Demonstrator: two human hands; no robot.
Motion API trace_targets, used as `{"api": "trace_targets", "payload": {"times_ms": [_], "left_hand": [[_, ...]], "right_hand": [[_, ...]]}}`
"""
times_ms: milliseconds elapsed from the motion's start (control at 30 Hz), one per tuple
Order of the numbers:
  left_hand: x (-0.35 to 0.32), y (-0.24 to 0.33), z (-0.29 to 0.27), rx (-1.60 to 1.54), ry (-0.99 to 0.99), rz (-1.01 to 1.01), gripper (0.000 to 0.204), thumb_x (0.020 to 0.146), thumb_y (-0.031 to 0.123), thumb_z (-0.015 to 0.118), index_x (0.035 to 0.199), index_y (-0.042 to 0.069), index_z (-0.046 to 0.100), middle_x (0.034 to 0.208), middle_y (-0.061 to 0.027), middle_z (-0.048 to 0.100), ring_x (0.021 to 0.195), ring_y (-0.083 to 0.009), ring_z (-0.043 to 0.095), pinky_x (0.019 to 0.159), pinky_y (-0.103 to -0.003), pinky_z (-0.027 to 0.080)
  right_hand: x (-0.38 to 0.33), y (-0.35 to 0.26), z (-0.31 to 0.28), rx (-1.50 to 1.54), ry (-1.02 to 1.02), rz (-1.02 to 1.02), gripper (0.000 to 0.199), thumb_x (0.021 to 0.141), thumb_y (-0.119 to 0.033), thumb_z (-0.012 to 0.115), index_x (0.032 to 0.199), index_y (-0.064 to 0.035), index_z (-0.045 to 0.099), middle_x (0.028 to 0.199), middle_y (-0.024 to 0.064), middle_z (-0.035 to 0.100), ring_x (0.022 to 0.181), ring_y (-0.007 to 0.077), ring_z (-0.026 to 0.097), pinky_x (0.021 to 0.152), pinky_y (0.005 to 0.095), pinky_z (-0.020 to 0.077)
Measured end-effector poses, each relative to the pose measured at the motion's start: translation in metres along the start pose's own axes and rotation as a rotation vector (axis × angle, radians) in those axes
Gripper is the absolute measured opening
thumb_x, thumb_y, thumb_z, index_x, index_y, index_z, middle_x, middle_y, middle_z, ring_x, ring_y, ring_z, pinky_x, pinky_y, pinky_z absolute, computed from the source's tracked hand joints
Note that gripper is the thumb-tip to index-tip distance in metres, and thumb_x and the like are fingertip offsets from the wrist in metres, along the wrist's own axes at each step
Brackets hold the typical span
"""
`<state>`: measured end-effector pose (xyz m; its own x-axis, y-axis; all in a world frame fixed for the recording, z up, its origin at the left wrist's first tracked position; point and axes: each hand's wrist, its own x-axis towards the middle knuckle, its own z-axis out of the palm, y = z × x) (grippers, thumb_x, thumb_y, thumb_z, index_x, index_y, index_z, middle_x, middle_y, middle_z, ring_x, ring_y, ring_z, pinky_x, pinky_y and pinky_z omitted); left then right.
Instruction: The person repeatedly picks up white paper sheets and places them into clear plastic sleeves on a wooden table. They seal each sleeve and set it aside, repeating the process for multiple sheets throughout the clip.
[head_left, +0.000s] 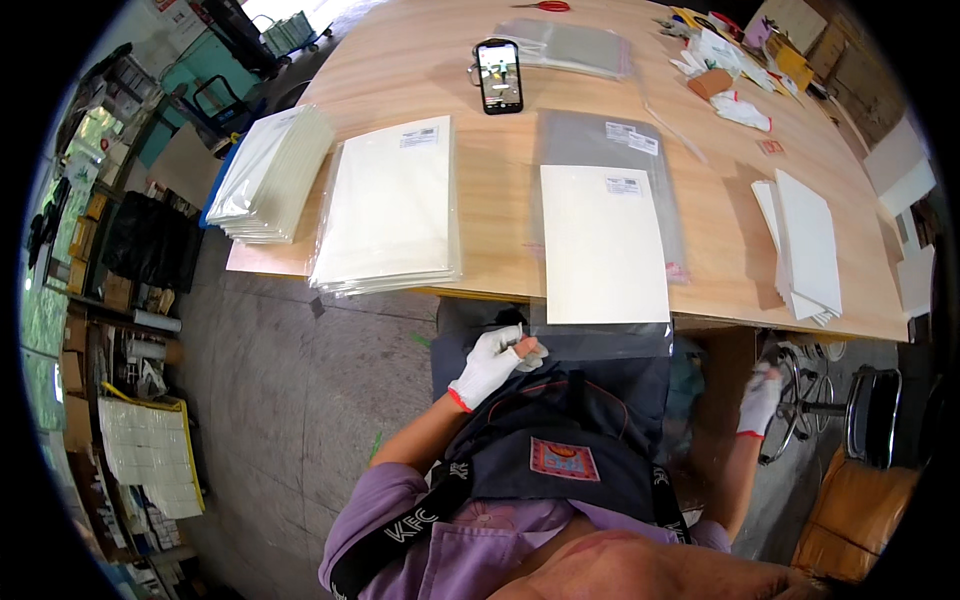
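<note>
My left hand [497, 366], in a white glove with a red cuff and a bare thumb tip, is closed just off the table's front edge. Its fingertips meet the near left corner of a clear plastic bag [610, 342]; whether they pinch the film is not clear. On that bag lies a white board [604, 250] with a small label, its near end overhanging the edge. Grey plastic bags [590, 140] lie flat beneath. Lower and well to the right, my gloved right hand [760, 400] is smeared by motion beside the table, below a stack of white boards [808, 245].
Bagged white boards [390, 205] and a taller stack [268, 175] stand on the left. A phone [499, 76] stands behind, near more clear bags [570, 48] and red scissors [545, 6]. Gloves and scraps [730, 75] lie far right. A chair [870, 415] is at right.
</note>
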<state>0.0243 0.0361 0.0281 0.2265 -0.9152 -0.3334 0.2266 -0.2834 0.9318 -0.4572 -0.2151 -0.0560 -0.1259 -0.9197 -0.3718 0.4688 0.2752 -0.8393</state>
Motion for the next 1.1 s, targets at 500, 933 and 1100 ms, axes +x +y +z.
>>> {"api": "trace_targets", "payload": {"times_ms": [500, 933, 1100], "left_hand": [[0.04, 0.024, 0.008, 1.165, 0.189, 1.348, 0.031, 0.062, 0.008, 0.078, 0.085, 0.008, 0.059, 0.099, -0.0056, 0.063, 0.097, -0.0273, 0.058, 0.085, -0.044, 0.048], [0.036, -0.029, 0.022, -0.245, 0.514, 0.349, 0.012, 0.085, 0.01, 0.065, 0.094, 0.005, 0.06, 0.08, 0.0021, 0.058, 0.077, -0.0094, 0.055, 0.068, -0.027, 0.047], [0.037, -0.038, 0.017, -0.631, 0.377, 0.239, 0.026, 0.09, 0.03, 0.058, 0.102, 0.008, 0.053, 0.093, -0.0029, 0.06, 0.082, -0.0143, 0.06, 0.069, -0.03, 0.051]], "right_hand": [[-0.113, 0.002, 0.22, -1.447, -0.78, -1.58, 0.056, 0.054, -0.018, 0.076, 0.108, -0.0181, 0.062, 0.118, 0.0043, 0.055, 0.108, 0.0233, 0.053, 0.094, 0.039, 0.041], [-0.131, 0.078, 0.221, -0.84, -0.372, -0.413, 0.018, 0.085, -0.016, 0.063, 0.078, -0.0041, 0.052, 0.061, 0.0022, 0.048, 0.055, 0.0084, 0.045, 0.051, 0.0266, 0.0386], [-0.117, 0.071, 0.208, -0.463, -0.351, -0.05, 0.022, 0.09, -0.024, 0.058, 0.075, -0.0079, 0.054, 0.058, -0.005, 0.045, 0.045, 0.0038, 0.038, 0.041, 0.02, 0.0295]]}}
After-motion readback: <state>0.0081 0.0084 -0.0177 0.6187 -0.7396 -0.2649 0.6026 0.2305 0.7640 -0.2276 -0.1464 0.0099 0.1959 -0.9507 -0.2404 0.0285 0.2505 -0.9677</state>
